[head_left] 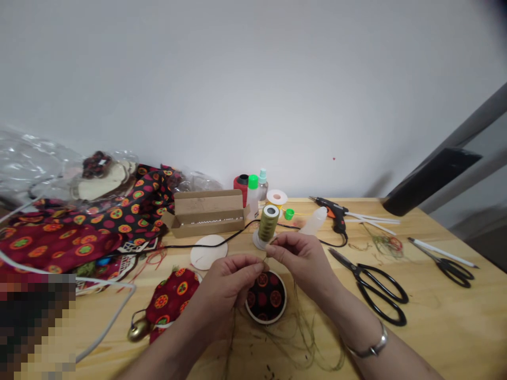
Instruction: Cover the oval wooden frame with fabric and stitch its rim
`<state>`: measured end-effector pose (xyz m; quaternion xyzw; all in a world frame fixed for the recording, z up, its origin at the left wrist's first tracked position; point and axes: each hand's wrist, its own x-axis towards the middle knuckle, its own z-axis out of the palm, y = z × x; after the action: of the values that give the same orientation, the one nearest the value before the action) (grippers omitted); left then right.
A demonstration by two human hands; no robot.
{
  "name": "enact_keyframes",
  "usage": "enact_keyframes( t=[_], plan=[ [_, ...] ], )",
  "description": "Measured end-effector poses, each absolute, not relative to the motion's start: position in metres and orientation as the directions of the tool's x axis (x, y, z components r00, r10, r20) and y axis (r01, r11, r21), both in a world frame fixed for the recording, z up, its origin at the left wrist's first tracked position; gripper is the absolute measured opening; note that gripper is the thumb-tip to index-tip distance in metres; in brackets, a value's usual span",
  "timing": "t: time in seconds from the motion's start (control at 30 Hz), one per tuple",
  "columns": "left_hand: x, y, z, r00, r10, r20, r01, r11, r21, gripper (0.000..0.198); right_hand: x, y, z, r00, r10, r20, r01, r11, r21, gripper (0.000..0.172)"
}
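Note:
Fingertips of my left hand [233, 277] are pinched together on a fine olive thread, close to those of my right hand [299, 258], which pinch the same thread. Whether a needle is between them is too small to tell. Just below lies a round piece [266, 298] covered in dark patterned fabric with a pale rim, partly behind my left fingers. Loose olive strands [312, 338] trail over the table beneath my hands. Right behind my fingertips stands a spool of olive thread [268, 224], upright.
Big black-handled scissors [370, 282] lie right of my right hand, with smaller scissors [446, 264] and a glue gun [332, 211] beyond. A cardboard box [209, 214], white disc [208, 252] and patterned fabric [146, 203] are on the left. A black cable [186, 246] crosses the table.

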<state>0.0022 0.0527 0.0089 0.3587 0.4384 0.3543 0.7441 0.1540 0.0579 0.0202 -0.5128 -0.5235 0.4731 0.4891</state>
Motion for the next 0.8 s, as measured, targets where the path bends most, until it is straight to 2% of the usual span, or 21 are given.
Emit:
enact_keyframes(
  t=[0.27,0.6,0.8],
  plan=[
    [0.0036,0.0508,0.0099,0.333,0.853,-0.403,-0.206,0.482,0.851,0.023,0.1551,0.0581,0.0185,-0.056,0.998,-0.028,-0.029,-0.029,-0.999,0.013],
    [0.0033,0.0518,0.0094,0.355,0.837,-0.415,-0.206,0.503,0.839,0.023,0.1507,0.0563,0.0186,-0.006,1.0,0.003,0.067,0.003,-0.998,0.012],
    [0.0024,0.0511,0.0041,0.405,0.822,-0.4,-0.206,0.508,0.836,0.021,0.1479,0.0549,0.0161,-0.055,0.997,0.048,-0.004,0.048,-0.999,0.009]
  ],
)
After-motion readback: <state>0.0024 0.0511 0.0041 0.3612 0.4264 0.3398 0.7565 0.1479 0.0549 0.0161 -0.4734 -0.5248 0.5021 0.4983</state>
